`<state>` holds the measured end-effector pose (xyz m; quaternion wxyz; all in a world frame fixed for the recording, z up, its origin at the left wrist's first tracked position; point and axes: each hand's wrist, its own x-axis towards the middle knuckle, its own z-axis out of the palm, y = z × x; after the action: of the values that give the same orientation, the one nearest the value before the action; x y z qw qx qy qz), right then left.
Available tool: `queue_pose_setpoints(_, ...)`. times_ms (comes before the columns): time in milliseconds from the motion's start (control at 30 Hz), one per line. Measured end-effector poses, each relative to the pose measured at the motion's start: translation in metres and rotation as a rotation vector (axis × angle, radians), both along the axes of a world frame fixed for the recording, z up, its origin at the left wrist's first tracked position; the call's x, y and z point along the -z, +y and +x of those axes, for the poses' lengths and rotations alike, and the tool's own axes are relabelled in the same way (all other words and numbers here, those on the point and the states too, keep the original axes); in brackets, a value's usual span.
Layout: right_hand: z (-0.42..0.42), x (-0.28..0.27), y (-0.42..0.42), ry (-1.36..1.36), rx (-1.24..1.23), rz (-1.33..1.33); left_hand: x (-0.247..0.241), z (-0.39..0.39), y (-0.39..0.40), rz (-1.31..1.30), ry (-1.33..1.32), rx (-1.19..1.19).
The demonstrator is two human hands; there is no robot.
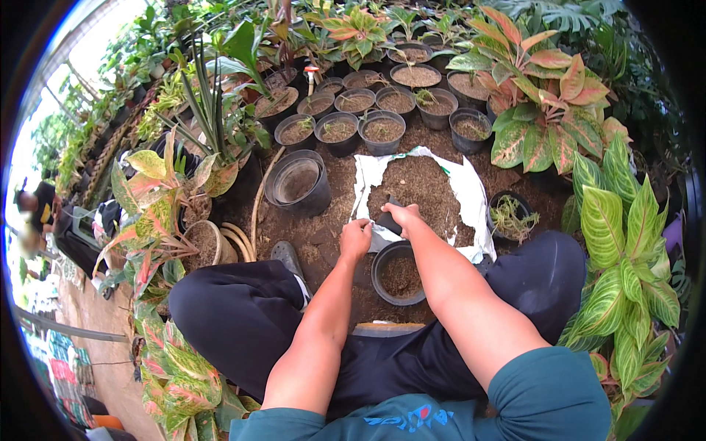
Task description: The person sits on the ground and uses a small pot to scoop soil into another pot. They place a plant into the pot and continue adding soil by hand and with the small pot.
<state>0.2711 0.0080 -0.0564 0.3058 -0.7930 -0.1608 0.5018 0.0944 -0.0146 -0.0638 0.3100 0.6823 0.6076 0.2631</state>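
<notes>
My left hand (356, 239) is closed at the left rim of an open white sack (469, 187), its fingers pinching the edge. Brown, crumbly potting mix (419, 179) fills the sack. Over its near side, my right hand (406, 217) grips a black scoop-like piece (390, 219), partly covered by the fingers; its exact kind is unclear. Just below both hands, between my legs, stands a round black plastic pot (380, 281) with potting mix inside. My right forearm hides part of its right rim.
Nested empty black pots (309, 193) stand left of the sack. Beyond it are several soil-filled pots (381, 132), some with small cuttings. A pot of loose green cuttings (513, 215) sits to the right. Leafy aglaonema plants (546, 105) crowd both sides, and a hose (259, 204) curves at left.
</notes>
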Motion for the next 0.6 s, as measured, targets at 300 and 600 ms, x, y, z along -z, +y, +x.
queue_pose_setpoints(300, 0.023, -0.024, -0.010, 0.336, 0.205, 0.214, -0.007, 0.005, -0.006, -0.068, 0.077, 0.034)
queue_pose_setpoints(600, 0.061, -0.038, -0.028, 0.401, 0.170, 0.223, -0.011, 0.024, -0.008, -0.085, 0.137, 0.035)
